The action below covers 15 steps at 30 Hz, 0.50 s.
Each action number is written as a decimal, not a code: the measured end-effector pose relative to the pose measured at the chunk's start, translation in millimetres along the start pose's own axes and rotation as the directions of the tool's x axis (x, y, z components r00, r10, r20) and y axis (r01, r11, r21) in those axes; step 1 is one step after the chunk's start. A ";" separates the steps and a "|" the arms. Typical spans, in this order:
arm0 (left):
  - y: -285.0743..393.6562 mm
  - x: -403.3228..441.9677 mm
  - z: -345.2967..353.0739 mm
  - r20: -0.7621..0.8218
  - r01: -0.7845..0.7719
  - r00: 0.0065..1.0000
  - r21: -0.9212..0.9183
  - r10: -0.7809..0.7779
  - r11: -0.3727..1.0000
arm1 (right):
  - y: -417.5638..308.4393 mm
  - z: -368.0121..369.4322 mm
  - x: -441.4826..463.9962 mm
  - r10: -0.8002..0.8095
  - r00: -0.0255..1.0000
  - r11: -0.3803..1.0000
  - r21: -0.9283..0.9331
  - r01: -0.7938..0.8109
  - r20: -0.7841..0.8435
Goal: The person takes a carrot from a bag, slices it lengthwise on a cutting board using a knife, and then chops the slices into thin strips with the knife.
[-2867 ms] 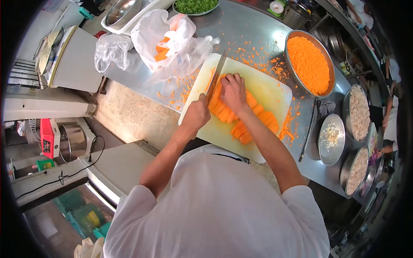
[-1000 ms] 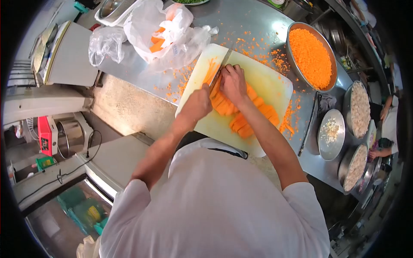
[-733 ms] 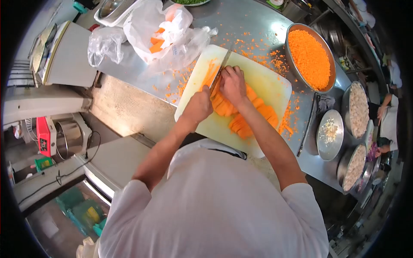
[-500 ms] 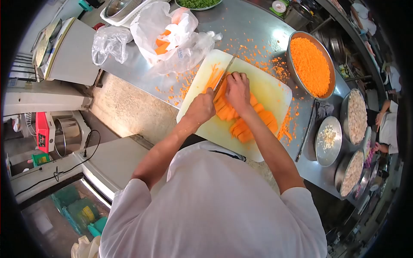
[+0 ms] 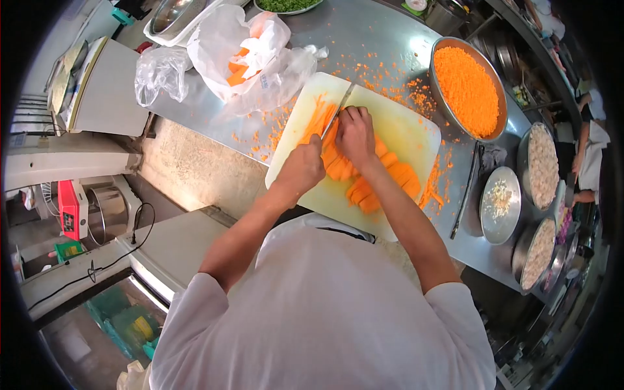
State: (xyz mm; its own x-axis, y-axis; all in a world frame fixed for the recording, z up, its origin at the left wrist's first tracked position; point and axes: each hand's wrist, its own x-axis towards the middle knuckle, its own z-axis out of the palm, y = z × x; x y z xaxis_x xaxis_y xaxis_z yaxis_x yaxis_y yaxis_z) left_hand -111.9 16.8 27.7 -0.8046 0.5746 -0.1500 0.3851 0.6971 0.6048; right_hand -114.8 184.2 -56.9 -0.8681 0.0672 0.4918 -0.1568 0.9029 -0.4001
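Note:
My left hand (image 5: 300,170) is closed round the handle of a kitchen knife (image 5: 337,116). The blade stands on a white cutting board (image 5: 417,135), pointing away from me. My right hand (image 5: 357,135), fingers curled, presses down on sliced carrot (image 5: 337,166) right beside the blade. On the blade's left lie thin carrot strips (image 5: 317,121). More overlapping carrot slices (image 5: 385,186) spread across the board under and beside my right forearm. The knife handle is mostly hidden inside my left fist.
A metal bowl of chopped carrot (image 5: 469,91) stands right of the board, near a bowl with pale bits (image 5: 500,205). Plastic bags (image 5: 229,55) holding orange pieces lie at the upper left. A dark rod (image 5: 465,195) rests on the metal table (image 5: 364,29). Another person (image 5: 593,149) stands far right.
The view has shifted slightly. The knife remains against the carrot slices in my left hand, with a few more strips on its left. My right hand keeps its place on the slices.

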 end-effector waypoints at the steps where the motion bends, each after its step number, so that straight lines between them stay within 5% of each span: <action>1: -5.8 3.3 13.2 -0.001 0.012 1.000 -0.008 -0.012 1.000 | -1.1 -0.8 -1.0 -0.010 1.000 1.000 0.013 0.011 -0.016; 15: -5.6 8.1 -0.6 -0.004 -0.027 1.000 -0.013 0.026 1.000 | -0.1 1.1 3.4 -0.004 1.000 1.000 0.000 0.004 -0.021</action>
State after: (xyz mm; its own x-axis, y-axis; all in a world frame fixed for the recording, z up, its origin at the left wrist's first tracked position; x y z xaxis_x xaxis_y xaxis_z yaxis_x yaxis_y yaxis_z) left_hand -120.9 17.3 23.6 -0.7961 0.5909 -0.1304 0.4003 0.6758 0.6189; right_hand -118.3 183.8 -56.0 -0.8573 0.0721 0.5098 -0.1606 0.9033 -0.3978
